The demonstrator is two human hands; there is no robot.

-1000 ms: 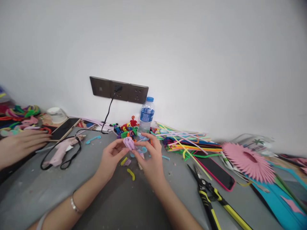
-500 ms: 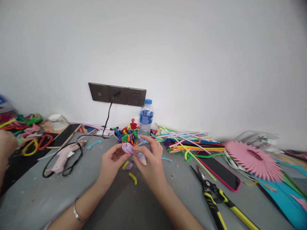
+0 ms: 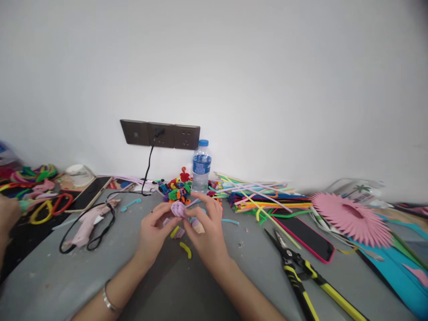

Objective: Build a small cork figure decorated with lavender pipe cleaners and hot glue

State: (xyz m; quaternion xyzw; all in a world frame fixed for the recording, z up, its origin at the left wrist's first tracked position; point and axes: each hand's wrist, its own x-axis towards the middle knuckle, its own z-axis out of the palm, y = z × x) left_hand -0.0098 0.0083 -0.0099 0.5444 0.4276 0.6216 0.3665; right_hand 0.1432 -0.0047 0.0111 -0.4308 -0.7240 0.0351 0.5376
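Between my two hands is a lilac coil of fuzzy pipe cleaner point(image 3: 179, 208), held up over the grey table. My left hand point(image 3: 154, 232) pinches its left side with thumb and fingertips. On the other side, my right hand point(image 3: 207, 229) grips it between thumb and index finger, the other fingers raised. Just below lie a short yellow pipe cleaner piece point(image 3: 185, 250) and a smaller yellow piece point(image 3: 174, 232) beside a lilac bit point(image 3: 179, 233). Part of a pale, multicoloured piece shows behind my right fingers, mostly hidden.
Behind my hands stand a water bottle point(image 3: 201, 167) and colourful pipe cleaner figures point(image 3: 179, 189). To the right lie pipe cleaner bundles point(image 3: 267, 200), a pink phone point(image 3: 307, 238) and pliers-like cutters point(image 3: 294, 263). A corded pink glue gun point(image 3: 87, 225) lies left, near another person's hand point(image 3: 8, 216).
The lilac coil has turned slightly between my fingers, its spiral now facing me more. The other person's hand at the left has moved lower. The view has shifted a little.
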